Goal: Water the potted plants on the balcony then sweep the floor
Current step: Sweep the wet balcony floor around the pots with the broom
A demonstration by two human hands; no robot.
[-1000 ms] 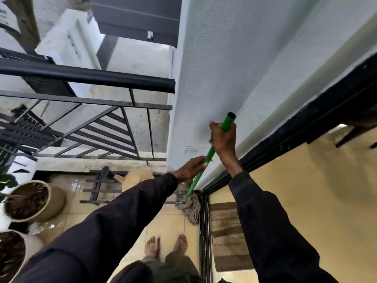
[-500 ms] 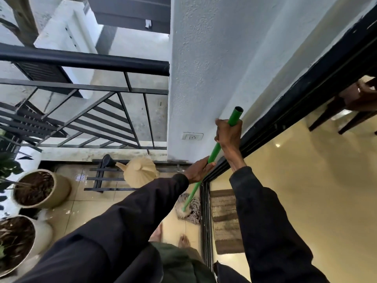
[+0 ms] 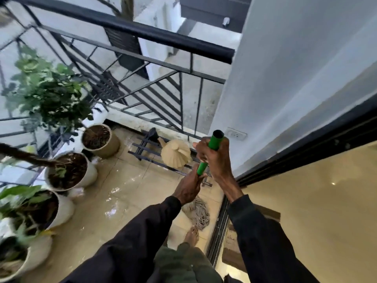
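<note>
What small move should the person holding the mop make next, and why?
Probably push the mop head left across the floor: left hand and right hand grip the green handle, and water glistens beside the pots.

4 potted plants are standing along the left edge of the balcony floor (image 3: 126, 201): 1 beige pot (image 3: 107, 147) and 3 white pots (image 3: 89, 176). 1 cream watering can (image 3: 175, 154) is sitting at 1 black rack (image 3: 142, 149). 2 hands, the left hand (image 3: 188, 188) and the right hand (image 3: 216, 160), are gripping 1 green-handled mop (image 3: 215, 141).
</note>
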